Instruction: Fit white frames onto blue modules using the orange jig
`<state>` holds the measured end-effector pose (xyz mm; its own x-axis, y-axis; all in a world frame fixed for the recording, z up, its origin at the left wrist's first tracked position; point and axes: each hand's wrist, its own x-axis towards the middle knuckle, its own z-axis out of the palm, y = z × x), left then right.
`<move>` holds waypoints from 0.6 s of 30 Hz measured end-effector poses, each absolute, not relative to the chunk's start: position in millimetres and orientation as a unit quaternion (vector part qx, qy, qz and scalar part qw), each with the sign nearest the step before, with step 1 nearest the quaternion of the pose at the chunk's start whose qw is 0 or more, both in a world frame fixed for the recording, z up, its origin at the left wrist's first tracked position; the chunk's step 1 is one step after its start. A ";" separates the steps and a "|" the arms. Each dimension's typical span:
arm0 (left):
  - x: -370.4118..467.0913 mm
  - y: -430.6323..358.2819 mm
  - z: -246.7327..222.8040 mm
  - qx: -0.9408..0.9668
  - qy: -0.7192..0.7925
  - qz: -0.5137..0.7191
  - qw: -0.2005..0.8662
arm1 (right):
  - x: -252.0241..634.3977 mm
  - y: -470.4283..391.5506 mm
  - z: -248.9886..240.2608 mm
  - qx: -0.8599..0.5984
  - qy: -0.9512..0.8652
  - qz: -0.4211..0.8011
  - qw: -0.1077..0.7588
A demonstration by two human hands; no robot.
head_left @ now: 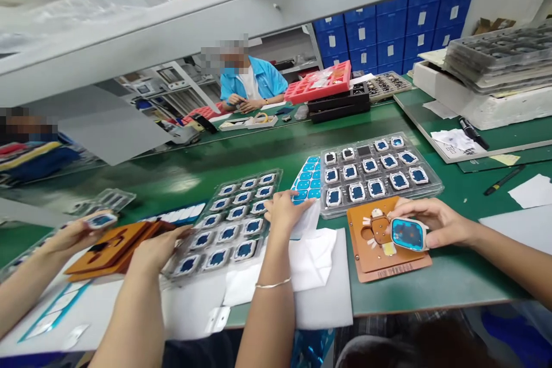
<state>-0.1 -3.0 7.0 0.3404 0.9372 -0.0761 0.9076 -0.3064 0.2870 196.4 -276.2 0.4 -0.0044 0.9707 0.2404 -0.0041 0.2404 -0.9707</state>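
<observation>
On green bench, right hand (435, 221) gripping blue part (407, 234), left hand (284, 211) touching sticker sheet (307, 179)

Small rounded-rectangle part (408, 234) with glossy blue face and white rim, tilted up on edge in my right hand (435, 221), over the brown fixture plate (388, 261) lying flat on the green bench, sheet of blue stickers (307, 179) under my left hand (285, 211) fingertips

The orange fixture plate (390, 253) lies on the green counter (259, 149), under the right fingers (414, 207), which rest on a blue-faced rounded part (408, 234). Behind them sits the clear blister tray of parts (379, 172). The white foam sheet (319, 276) lies below the left fingers (276, 207).
</observation>
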 end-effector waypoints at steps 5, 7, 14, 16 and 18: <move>-12.4 5.8 4.8 0.801 0.583 0.025 0.136 | 201.1 -275.6 -2.3 -0.429 -0.589 0.417 0.543; -18.9 9.0 5.2 0.799 0.586 0.019 0.135 | 202.4 -275.5 -3.1 -0.433 -0.594 0.414 0.537; -21.8 13.4 5.0 0.809 0.576 0.014 0.116 | 202.6 -275.4 -3.6 -0.422 -0.623 0.384 0.535; -20.4 14.0 6.0 0.815 0.568 0.009 0.114 | 202.5 -275.1 -3.5 -0.418 -0.637 0.369 0.532; -19.3 15.4 6.8 0.815 0.568 0.002 0.114 | 202.6 -274.9 -3.7 -0.418 -0.644 0.363 0.529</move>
<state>-19.3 15.4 6.8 0.3545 0.9266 -0.1253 0.9255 -0.3287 0.1879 202.6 -274.9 -3.7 -0.0916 0.9215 0.3774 0.1545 0.3876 -0.9088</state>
